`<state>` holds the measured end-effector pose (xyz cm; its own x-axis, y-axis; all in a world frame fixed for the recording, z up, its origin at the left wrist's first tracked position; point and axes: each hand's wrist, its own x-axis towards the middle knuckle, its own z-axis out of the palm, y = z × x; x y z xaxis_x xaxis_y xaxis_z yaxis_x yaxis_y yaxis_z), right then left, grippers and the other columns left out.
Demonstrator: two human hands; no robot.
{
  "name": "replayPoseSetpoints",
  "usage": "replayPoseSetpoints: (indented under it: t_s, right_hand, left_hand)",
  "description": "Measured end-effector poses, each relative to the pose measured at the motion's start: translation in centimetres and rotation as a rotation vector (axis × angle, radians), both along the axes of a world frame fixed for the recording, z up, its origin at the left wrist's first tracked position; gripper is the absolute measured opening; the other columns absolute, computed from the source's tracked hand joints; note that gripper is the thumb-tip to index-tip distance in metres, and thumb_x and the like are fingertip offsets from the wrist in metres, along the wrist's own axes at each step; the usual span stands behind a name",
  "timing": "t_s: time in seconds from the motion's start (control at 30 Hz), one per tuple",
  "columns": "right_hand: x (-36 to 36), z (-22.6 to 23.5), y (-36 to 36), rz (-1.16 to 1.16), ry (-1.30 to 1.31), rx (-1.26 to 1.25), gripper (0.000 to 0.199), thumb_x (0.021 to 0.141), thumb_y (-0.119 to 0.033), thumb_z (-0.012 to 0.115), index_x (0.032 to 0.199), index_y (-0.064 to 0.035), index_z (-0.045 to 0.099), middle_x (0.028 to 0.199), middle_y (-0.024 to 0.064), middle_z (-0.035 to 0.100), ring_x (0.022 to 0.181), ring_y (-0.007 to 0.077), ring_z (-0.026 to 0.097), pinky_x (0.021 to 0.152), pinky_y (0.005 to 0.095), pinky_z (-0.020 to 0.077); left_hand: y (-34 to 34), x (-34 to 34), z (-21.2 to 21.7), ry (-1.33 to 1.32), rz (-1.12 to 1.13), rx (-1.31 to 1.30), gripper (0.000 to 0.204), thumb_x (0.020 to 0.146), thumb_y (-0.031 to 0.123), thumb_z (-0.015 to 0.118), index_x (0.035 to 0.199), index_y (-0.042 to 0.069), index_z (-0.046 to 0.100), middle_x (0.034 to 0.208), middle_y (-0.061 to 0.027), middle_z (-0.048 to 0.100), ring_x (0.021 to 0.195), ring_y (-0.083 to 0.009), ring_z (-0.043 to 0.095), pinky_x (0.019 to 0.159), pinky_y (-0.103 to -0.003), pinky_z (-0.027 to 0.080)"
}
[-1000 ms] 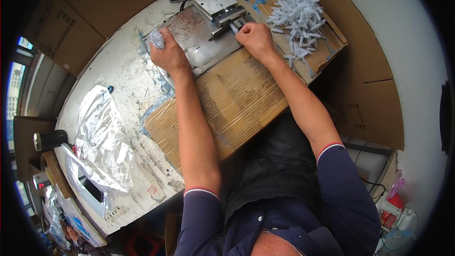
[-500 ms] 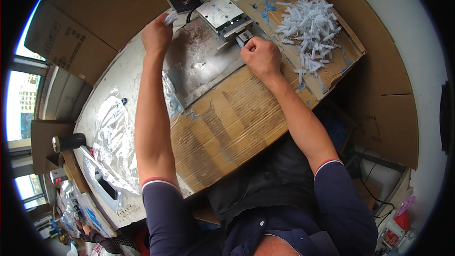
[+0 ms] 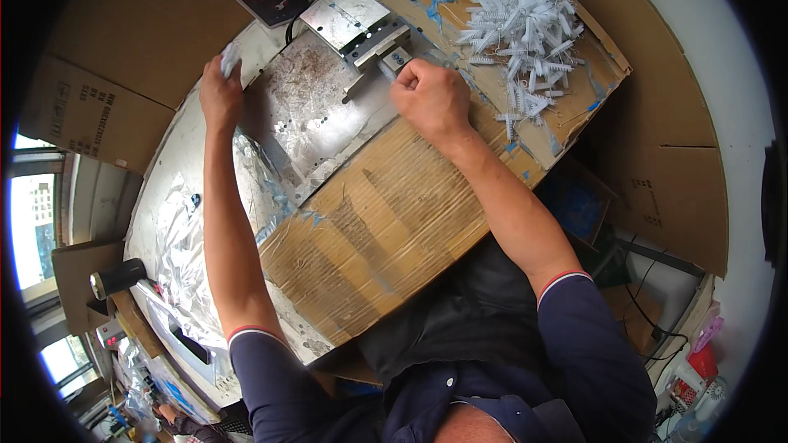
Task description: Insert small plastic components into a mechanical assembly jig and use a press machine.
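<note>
1. Table is the biggest thing here; cardboard sheet lies on it on the person's side, metal plate just beyond.
2. Pile of whitish plastic bits sits on the R, past the R hand, nobody touching it atm.
3. Metal block stands at the plate's far side. R hand is way nearer to it; L hand is well apart, off by the plate's L edge.
4. R fingers: curled tight, looks like a pinch on a pale strip. Strip pokes out up-left from the fingertips, long axis slanting twd the block's front edge. Touching the block or just beside it? Can't tell tbh.
5. L fingers: closed, thumb side up, pinching a small whitish bundle that sticks out above them. How many pcs, idk, too blurry.
</note>
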<state>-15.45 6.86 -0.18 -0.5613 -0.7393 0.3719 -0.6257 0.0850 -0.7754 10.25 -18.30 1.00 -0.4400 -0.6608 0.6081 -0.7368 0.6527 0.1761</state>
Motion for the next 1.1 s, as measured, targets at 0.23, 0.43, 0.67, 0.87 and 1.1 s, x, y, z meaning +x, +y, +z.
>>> replayPoseSetpoints:
  t_s: [0.23, 0.43, 0.67, 0.87, 1.1]
  right_hand:
    - [0.5, 0.0, -0.5, -0.043, -0.004, 0.037, 0.016, 0.082, -0.021, 0.072, 0.071, -0.0095, 0.068, 0.068, 0.0114, 0.069, 0.064, 0.0352, 0.069, 0.061, 0.0437, 0.0541]
    - [0.4, -0.1, 0.0, -0.019, -0.117, -0.055, 0.017, 0.084, -0.02, 0.072, 0.073, -0.0069, 0.068, 0.067, 0.0106, 0.07, 0.06, 0.0304, 0.068, 0.059, 0.0406, 0.0528]
    - [-0.4, 0.0, 0.0, -0.032, -0.447, -0.175, 0.019, 0.085, -0.014, 0.071, 0.074, 0.0001, 0.067, 0.059, 0.0038, 0.063, 0.054, 0.0089, 0.055, 0.053, 0.0287, 0.0458]
    - [-0.5, 1.2, -0.2, -0.038, -0.546, -0.164, 0.021, 0.089, -0.014, 0.071, 0.075, 0.0018, 0.065, 0.061, -0.0013, 0.061, 0.057, 0.0038, 0.052, 0.053, 0.0245, 0.043]
    - [0.5, 1.5, 0.1, -0.007, -0.57, -0.328, 0.02, 0.092, -0.014, 0.071, 0.082, 0.0014, 0.065, 0.07, -0.0026, 0.062, 0.062, 0.0028, 0.052, 0.055, 0.0227, 0.0419]
  left_hand:
    - [7.3, 0.5, -0.6, 0.653, 0.138, 0.546, 0.026, 0.098, 0.028, 0.066, 0.092, 0.003, 0.068, 0.078, -0.0028, 0.067, 0.073, -0.0119, 0.059, 0.069, -0.03, 0.047]
    - [7.1, -0.5, 0.2, 0.602, 0.181, 0.524, 0.028, 0.097, 0.031, 0.067, 0.096, 0.003, 0.068, 0.078, -0.0091, 0.07, 0.069, -0.0217, 0.065, 0.067, -0.037, 0.05]
    - [1.5, -3.1, 0.6, -0.009, 0.125, 0.157, 0.024, 0.092, 0.03, 0.069, 0.111, 0.015, 0.071, 0.097, -0.019, 0.074, 0.093, -0.0414, 0.07, 0.079, -0.05, 0.054]
    - [-3.4, -2.4, -0.2, -0.262, 0.017, 0.203, 0.033, 0.087, 0.017, 0.065, 0.12, 0.018, 0.069, 0.099, -0.02, 0.074, 0.096, -0.0402, 0.07, 0.081, -0.051, 0.054]
    - [-3.4, 0.0, -1.1, -0.12, 0.047, -0.041, 0.02, 0.093, 0.01, 0.057, 0.112, 0.006, 0.063, 0.1, -0.0202, 0.073, 0.095, -0.0441, 0.068, 0.081, -0.05, 0.053]
